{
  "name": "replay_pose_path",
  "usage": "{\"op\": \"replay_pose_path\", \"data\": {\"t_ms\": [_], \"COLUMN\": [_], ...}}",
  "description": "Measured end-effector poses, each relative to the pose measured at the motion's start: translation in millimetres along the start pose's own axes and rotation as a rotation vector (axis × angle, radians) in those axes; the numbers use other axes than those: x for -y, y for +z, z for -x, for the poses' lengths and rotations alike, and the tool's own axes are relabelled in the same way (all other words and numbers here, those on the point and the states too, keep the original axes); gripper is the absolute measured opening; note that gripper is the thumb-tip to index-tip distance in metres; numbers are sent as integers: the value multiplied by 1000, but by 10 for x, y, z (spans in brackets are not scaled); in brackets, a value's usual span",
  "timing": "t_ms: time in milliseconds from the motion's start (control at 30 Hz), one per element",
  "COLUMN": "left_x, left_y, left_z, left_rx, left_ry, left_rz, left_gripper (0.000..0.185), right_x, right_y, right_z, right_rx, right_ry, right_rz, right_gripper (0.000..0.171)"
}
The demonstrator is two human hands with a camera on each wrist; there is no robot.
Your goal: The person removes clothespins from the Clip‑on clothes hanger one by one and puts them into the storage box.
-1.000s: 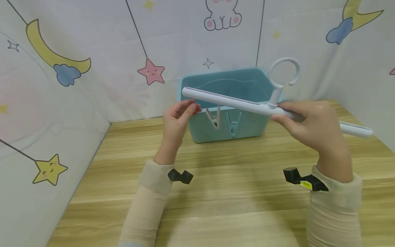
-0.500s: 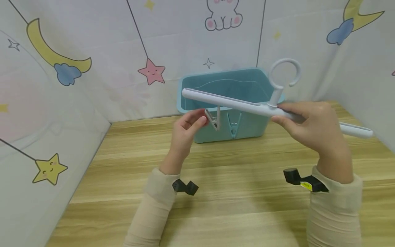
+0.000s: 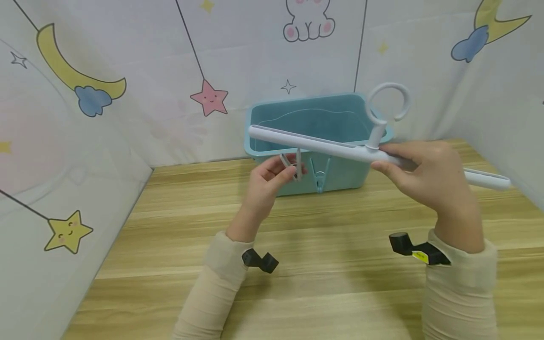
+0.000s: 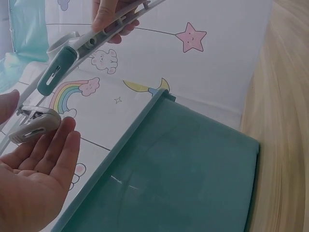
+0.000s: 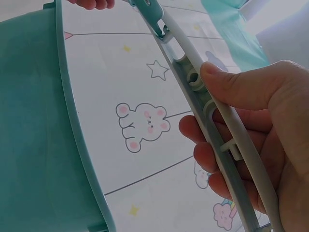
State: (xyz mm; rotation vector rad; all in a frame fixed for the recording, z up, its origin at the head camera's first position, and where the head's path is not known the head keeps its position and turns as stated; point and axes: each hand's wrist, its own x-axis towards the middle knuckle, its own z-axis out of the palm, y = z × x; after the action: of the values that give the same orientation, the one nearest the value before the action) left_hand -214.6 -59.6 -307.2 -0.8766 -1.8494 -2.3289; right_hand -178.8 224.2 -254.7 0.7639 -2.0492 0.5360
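The hanger (image 3: pixel 314 144) is gripped by the right hand (image 3: pixel 433 174), raised before the bin (image 3: pixel 346 174); its white clip (image 4: pixel 37 124) is pinched by the left hand (image 3: pixel 264 183). By sideways pull, the hanger may be twisted.

The blue bin (image 3: pixel 348 174) gets shot from above and well out front by the head cam, aimed down. Both wrist cams (image 3: pixel 268 263) (image 3: pixel 399 243) are strapped way closer, rolled sideways, pointed at the printed cloth (image 3: pixel 165 56) behind it, with bin and hanger (image 3: pixel 314 145) shared.
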Motion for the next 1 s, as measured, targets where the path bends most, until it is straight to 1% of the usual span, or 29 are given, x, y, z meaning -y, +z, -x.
{"op": "replay_pose_path", "data": {"t_ms": [67, 200, 267, 367, 400, 467, 600, 633, 833, 1000], "left_x": [1, 3, 9, 18, 22, 27, 29, 26, 9, 12], "left_y": [7, 13, 13, 15, 15, 17, 16, 14, 6, -10], "left_z": [3, -3, -9, -17, -20, -28, -42, -44, -44, -40], "left_rx": [4, 7, 15, 36, 44, 58, 70, 71, 75, 76], "left_ry": [-7, -24, -31, -43, -47, -56, -72, -75, -98, -113], "left_rz": [14, 72, 106, 153, 168, 200, 246, 252, 271, 280], "left_gripper": [45, 44, 52, 70, 72, 67, 39, 36, 28, 17], "right_x": [5, 13, 16, 17, 17, 17, 19, 20, 24, 28], "right_y": [-1, -1, 1, 4, 4, 6, 8, 8, 9, 7], "right_z": [-1, -2, -2, -2, -1, -2, -4, -4, 1, -3], "right_rx": [9, 24, 27, 31, 31, 31, 32, 32, 34, 45], "right_ry": [-2, 3, 3, 5, 4, 3, 2, 2, 1, -7], "right_rz": [2, -1, 0, -4, -3, -3, -1, -2, -1, 1], "right_gripper": [74, 73, 73, 73, 73, 73, 73, 73, 73, 73]}}
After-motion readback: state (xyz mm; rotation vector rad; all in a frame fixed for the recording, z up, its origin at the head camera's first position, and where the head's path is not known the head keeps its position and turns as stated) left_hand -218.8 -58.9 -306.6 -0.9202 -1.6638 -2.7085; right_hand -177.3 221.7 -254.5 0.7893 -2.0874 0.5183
